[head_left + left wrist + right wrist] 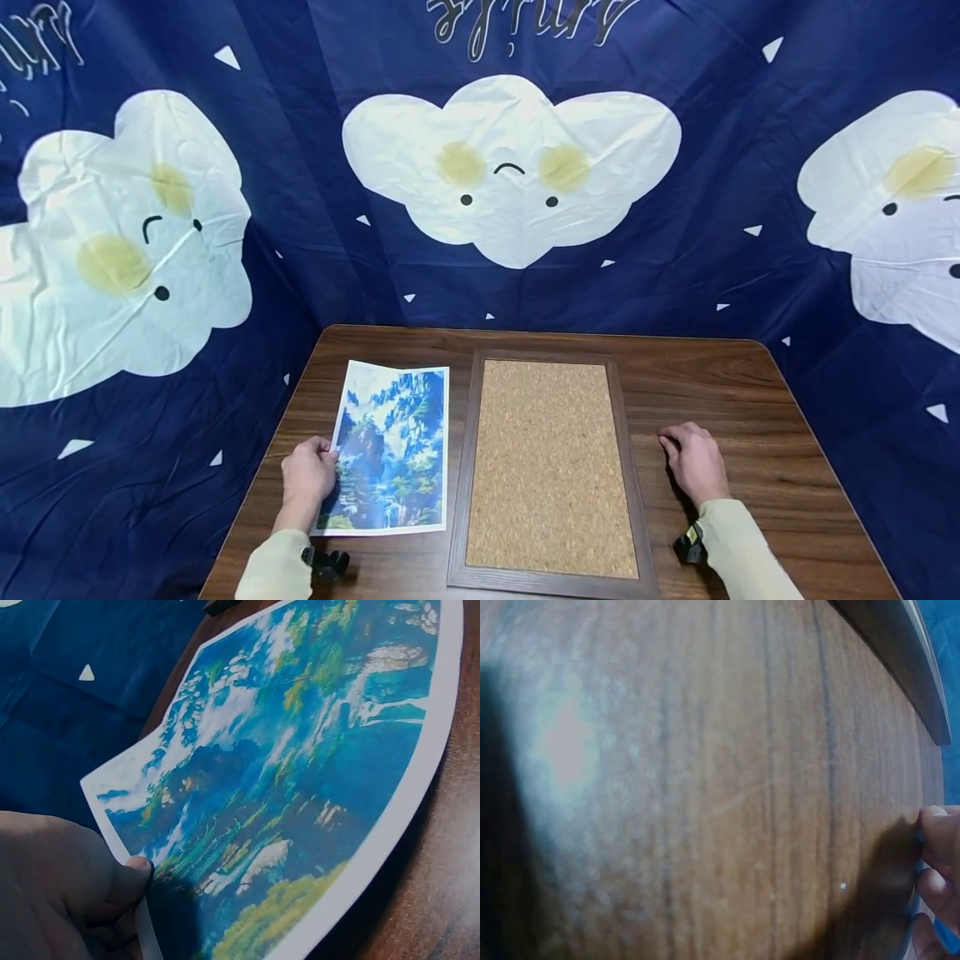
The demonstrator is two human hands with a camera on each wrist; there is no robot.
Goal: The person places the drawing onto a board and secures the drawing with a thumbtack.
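A printed landscape picture with a white border, blue mountains and green trees is on the left of the table. My left hand pinches its left edge, thumb on the printed face; the sheet bows in the left wrist view. To the right of the print lies a cork board in a brown wooden frame. Beyond the frame's right side, my right hand rests low over the table with fingers loosely curled and no object visible in them. Its fingertips show at the right wrist view's edge.
The brown wood-grain table runs under everything. Dark blue cloth with white clouds hangs behind it and along both sides. Each forearm wears a small black wrist camera, one on the left and another on the right.
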